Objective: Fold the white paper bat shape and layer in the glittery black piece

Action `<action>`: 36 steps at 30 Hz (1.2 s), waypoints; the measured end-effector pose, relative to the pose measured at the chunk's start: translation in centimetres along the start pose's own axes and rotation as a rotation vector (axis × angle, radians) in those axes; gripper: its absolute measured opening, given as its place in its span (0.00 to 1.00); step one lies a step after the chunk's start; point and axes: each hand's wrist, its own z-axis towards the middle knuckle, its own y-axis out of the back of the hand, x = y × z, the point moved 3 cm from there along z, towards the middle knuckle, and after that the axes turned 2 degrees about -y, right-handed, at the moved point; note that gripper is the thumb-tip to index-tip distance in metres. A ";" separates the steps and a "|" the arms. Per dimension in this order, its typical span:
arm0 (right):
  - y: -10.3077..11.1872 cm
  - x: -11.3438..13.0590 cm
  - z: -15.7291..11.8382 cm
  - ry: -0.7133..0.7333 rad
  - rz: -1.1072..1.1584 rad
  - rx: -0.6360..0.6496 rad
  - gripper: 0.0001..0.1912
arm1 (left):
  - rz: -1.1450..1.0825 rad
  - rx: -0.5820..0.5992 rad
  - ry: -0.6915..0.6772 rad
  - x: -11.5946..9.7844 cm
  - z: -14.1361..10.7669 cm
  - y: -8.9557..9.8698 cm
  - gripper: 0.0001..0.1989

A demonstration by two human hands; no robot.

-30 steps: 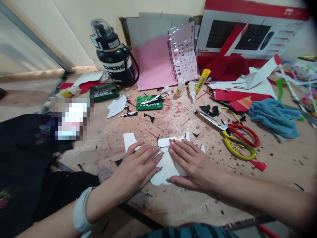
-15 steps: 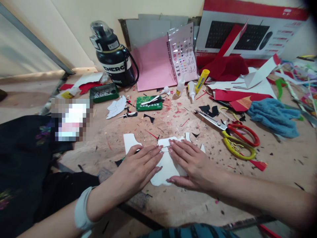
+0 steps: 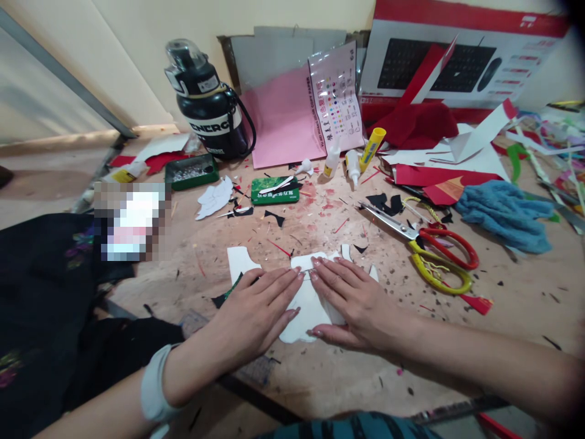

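Note:
A white cut-out piece [image 3: 307, 314] lies flat on the wooden table, its lower edge wavy. From the left, my left hand [image 3: 256, 305] rests with extended fingers on its upper left part. My right hand [image 3: 354, 299] lies over the right part, fingers stretched and thumb apart below. The fingertips of both hands nearly meet near a dark line across the piece. Another white scrap [image 3: 238, 262] shows beyond my left hand, and small white bits stick out past my right fingers. What lies under the palms is hidden.
Scissors [image 3: 415, 235] with red and yellow handles lie to the right, beside a blue cloth [image 3: 505, 213]. Farther back are a green tin lid [image 3: 275, 190], glue bottles [image 3: 353, 167], a black bottle [image 3: 212, 116] and a keyboard box [image 3: 521, 67]. A blurred-out object [image 3: 132, 222] is at left.
My left hand has shifted very slightly to the right over the white piece. My right hand stays where it was.

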 end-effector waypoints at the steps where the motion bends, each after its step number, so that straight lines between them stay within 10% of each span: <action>1: 0.0 0.0 0.0 0.000 0.000 0.004 0.38 | 0.000 0.008 0.006 0.0 0.0 -0.1 0.21; 36: 0.3 -0.1 -0.5 0.016 0.024 -0.036 0.30 | 0.064 -0.015 0.025 -0.4 0.0 -0.7 0.20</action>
